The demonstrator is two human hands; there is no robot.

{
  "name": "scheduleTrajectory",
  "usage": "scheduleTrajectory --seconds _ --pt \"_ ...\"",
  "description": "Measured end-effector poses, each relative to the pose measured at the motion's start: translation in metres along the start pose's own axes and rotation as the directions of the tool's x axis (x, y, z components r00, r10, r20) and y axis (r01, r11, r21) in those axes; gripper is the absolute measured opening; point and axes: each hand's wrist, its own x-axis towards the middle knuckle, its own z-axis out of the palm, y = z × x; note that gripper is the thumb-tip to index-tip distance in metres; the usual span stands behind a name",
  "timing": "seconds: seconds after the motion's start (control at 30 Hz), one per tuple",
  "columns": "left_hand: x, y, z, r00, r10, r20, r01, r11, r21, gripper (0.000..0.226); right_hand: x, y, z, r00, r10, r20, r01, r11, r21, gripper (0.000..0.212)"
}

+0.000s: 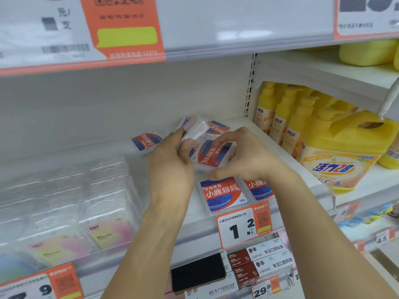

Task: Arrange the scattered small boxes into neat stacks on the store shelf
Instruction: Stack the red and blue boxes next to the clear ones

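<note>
Small boxes: 1 pinched in right fingers; another in left fingers.

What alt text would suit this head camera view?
Two bare hands work over a white store shelf: the left hand grips a clear box, the right hand a red-and-blue box. More such boxes lie scattered, yellow bottles beside.

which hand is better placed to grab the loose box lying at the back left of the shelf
Left, probably. The left hand sits right beside that loose box, though it already holds a clear box; the right hand is farther off, gripping another.
</note>
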Motion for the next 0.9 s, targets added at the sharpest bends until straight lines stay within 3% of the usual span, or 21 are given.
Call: scheduleTrajectory --seconds 0.1,0.2,0.33,0.4,0.5,0.6,0.77,0.9 --pt "-0.005 0.0 -0.002 1.0 -0.01 0.01 0.01 1.0 0.014 0.034 0.007 -0.003 0.009 0.998 0.001 -0.06 -0.005 0.997 -0.072 0.079" --pt "-0.007 -0.001 -0.005 1.0 -0.006 0.021 0.006 1.0 0.012 0.034 0.007 -0.006 -0.006 0.997 -0.041 -0.065 0.031 0.988 -0.149 0.067" --pt "-0.006 -0.003 -0.006 1.0 0.001 0.024 -0.001 1.0 0.02 0.035 -0.006 -0.013 -0.038 0.996 0.044 0.083 -0.034 0.993 -0.117 0.047" --pt "-0.006 -0.005 -0.003 0.999 -0.005 0.05 0.003 1.0 0.027 0.034 -0.008 -0.009 -0.038 0.987 0.115 0.11 -0.107 0.991 -0.08 0.049" --pt "-0.006 -0.007 0.001 0.997 -0.001 0.082 -0.002 0.999 0.037 0.034 -0.002 -0.003 -0.019 0.988 0.154 -0.005 -0.154 0.988 0.034 0.062" --pt "-0.01 -0.006 0.002 0.996 0.019 0.083 -0.025 0.998 0.065 0.035 0.005 0.005 0.001 0.989 0.058 -0.139 -0.061 0.998 -0.02 0.068" --pt "-0.011 -0.006 -0.005 0.988 0.053 0.148 -0.075 0.986 0.149 0.036 0.016 0.017 0.007 0.949 -0.018 -0.316 0.0 0.998 -0.055 0.054" --pt "-0.01 -0.006 -0.003 0.941 -0.05 0.336 -0.053 0.956 0.289 0.039 0.018 0.033 -0.001 0.965 0.109 -0.238 -0.133 0.987 -0.086 0.051"
